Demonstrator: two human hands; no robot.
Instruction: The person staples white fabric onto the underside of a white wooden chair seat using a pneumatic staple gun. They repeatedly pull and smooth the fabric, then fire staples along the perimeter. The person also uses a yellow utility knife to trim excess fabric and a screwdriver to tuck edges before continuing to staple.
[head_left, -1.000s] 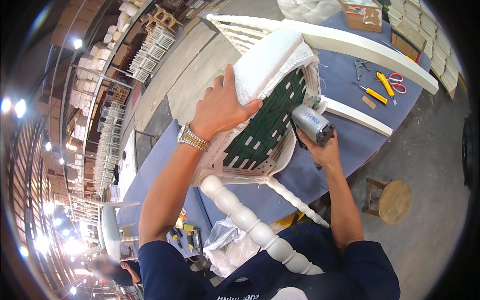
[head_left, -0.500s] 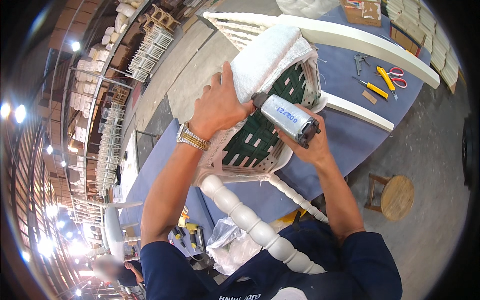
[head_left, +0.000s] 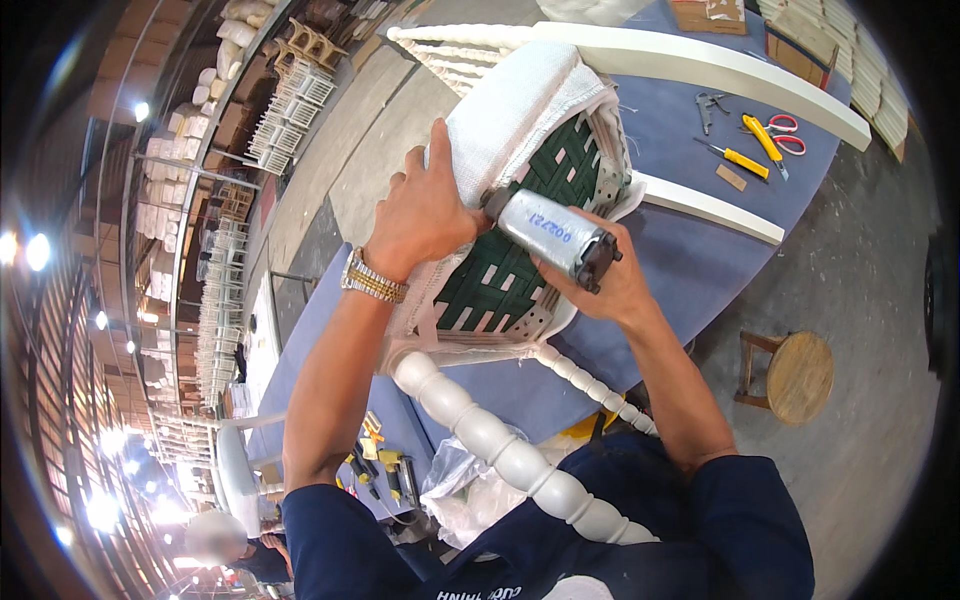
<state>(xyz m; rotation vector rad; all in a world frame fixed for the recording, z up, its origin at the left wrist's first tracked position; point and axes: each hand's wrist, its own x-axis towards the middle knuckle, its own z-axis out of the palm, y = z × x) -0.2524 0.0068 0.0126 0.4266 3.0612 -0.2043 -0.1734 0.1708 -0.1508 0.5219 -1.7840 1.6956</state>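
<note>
A white chair lies tipped on the table, its underside of woven dark green webbing (head_left: 490, 285) facing me. White fabric (head_left: 515, 105) wraps the seat and folds over its edge. My left hand (head_left: 425, 215) grips the fabric-covered edge, fingers spread along the outside and thumb at the fold. In my right hand (head_left: 605, 270) is a silver staple gun (head_left: 540, 230). Its dark nose meets the fabric edge beside my left thumb; the hand hides its handle. A turned white chair leg (head_left: 490, 440) reaches toward my body.
On the blue-covered table (head_left: 690, 280) lie red-handled scissors (head_left: 785, 135), a yellow cutter (head_left: 760, 140), a yellow-handled pointed tool (head_left: 740, 160) and a grey air gun (head_left: 708, 110). Clear plastic (head_left: 470, 490) bunches near me. A wooden stool (head_left: 800, 378) stands right; another person (head_left: 260, 560) is far left.
Both hands, the staple gun and the chair appear slightly farther left in the view. The staple gun's nose stays at the fabric edge by my left thumb.
</note>
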